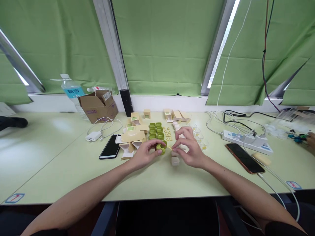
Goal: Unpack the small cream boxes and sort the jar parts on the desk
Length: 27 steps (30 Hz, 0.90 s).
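My left hand [147, 151] is closed around a small olive-green hollow case [161, 148] above the table's middle. My right hand [188, 148] pinches a thin yellow piece [169, 148] just right of that case; its exact kind is too small to tell. Beyond my hands, similar green cases [152, 130] stand in two columns, with small yellow parts [167, 133] lined up beside them. A pale, rounded block [175, 161] lies below my right fingers, and more pale pieces are partly hidden behind that hand. Clear plastic pieces [203, 143] lie to its right.
Opened cardboard packaging [133, 136] and a black phone [110, 147] lie left. Farther back are a brown box [98, 106], a water bottle [73, 93] and a black cylinder [126, 103]. A power strip [246, 142] and a charging phone [244, 158] trail cables on the right, near another person's hand [311, 139].
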{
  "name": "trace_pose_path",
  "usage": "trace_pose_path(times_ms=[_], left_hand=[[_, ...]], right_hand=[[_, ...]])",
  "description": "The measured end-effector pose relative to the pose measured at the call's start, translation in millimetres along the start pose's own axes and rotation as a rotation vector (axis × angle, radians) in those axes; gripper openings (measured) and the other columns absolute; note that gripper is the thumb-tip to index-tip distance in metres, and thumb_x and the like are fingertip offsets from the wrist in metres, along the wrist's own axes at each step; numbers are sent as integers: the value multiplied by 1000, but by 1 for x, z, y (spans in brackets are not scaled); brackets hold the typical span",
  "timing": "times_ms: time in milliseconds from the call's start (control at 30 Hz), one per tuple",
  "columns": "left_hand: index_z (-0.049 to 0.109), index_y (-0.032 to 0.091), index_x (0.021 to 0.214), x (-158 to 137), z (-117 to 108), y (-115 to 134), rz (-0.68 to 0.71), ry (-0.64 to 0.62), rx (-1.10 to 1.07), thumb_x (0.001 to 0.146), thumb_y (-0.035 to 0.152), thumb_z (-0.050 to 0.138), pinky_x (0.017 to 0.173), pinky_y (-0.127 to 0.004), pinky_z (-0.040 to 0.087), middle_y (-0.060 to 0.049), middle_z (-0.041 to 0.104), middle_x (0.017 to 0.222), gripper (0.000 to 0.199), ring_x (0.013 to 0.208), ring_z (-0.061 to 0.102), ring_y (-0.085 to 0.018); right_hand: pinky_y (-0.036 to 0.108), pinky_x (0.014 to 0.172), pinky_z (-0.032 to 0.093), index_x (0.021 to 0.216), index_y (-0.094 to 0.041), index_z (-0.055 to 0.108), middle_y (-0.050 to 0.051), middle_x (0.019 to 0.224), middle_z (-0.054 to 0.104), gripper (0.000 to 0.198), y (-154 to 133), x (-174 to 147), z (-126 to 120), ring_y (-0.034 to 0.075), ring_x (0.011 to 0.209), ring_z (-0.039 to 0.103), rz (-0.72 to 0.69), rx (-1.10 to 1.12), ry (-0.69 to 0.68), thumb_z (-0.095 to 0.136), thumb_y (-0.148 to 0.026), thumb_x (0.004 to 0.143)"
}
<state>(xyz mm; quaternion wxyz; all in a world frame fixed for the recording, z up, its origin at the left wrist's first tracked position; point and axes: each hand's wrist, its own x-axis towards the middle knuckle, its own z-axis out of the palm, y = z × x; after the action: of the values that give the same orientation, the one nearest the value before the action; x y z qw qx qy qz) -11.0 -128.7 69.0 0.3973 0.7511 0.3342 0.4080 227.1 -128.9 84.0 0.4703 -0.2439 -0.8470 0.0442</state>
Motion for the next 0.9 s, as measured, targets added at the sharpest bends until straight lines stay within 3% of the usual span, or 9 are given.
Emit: trace_pose_path(times_ms=[100, 167, 333, 433, 533, 733, 800, 900], left_hand=[[72, 21, 98, 1, -11, 11, 47, 84, 203, 86, 33, 75, 99, -41, 53, -8, 75, 116, 17, 112, 68, -26], [71, 21, 90, 1, -19, 16, 78, 100, 356, 83, 32, 79, 98, -41, 54, -8, 74, 120, 16, 113, 69, -27], [68, 18, 76, -4, -31, 7, 160, -54, 751, 79, 35, 86, 92, -40, 57, -10, 72, 130, 25, 112, 70, -29], [70, 17, 75, -10, -28, -6, 197, -147, 984, 78, 34, 88, 85, -41, 56, -12, 70, 135, 25, 105, 72, -30], [72, 17, 73, -14, -20, -19, 260, -197, 1076, 75, 36, 90, 80, -40, 53, -10, 74, 126, 27, 96, 73, -28], [71, 16, 72, -13, -12, -35, 319, -186, 1067, 76, 40, 90, 80, -38, 50, -10, 75, 117, 30, 98, 72, -28], [71, 16, 73, -14, -12, -37, 306, -183, 1064, 77, 40, 89, 82, -38, 50, -10, 74, 116, 29, 99, 71, -28], [73, 17, 75, -16, -12, -35, 267, -206, 1057, 83, 38, 84, 84, -39, 51, -9, 74, 114, 25, 99, 71, -27]], right_hand=[[44, 90, 41, 81, -22, 69, 5, 94, 61, 11, 14, 7, -8, 25, 99, 53, 68, -90, -13, 68, -15, 89], [42, 89, 38, 79, -22, 71, 4, 89, 65, 12, 24, 13, -8, 23, 94, 55, 152, -170, -143, 69, -14, 88], [38, 86, 30, 73, -19, 73, 3, 81, 75, 22, 41, 29, 12, 22, 90, 56, 332, -391, -501, 64, -1, 80], [37, 83, 28, 71, -19, 74, 5, 81, 76, 22, 47, 36, 25, 22, 90, 57, 361, -480, -636, 62, 0, 76], [37, 84, 27, 71, -18, 75, 7, 79, 76, 20, 51, 38, 36, 23, 90, 57, 363, -498, -711, 63, -3, 77], [37, 83, 26, 73, -19, 78, 7, 80, 75, 21, 52, 33, 39, 23, 91, 57, 351, -485, -702, 63, -6, 81], [37, 82, 26, 74, -20, 78, 7, 81, 75, 23, 49, 32, 31, 22, 90, 57, 353, -468, -605, 62, -6, 84], [38, 82, 26, 76, -20, 76, 5, 84, 75, 22, 41, 28, 11, 21, 87, 57, 310, -438, -355, 61, -9, 89]])
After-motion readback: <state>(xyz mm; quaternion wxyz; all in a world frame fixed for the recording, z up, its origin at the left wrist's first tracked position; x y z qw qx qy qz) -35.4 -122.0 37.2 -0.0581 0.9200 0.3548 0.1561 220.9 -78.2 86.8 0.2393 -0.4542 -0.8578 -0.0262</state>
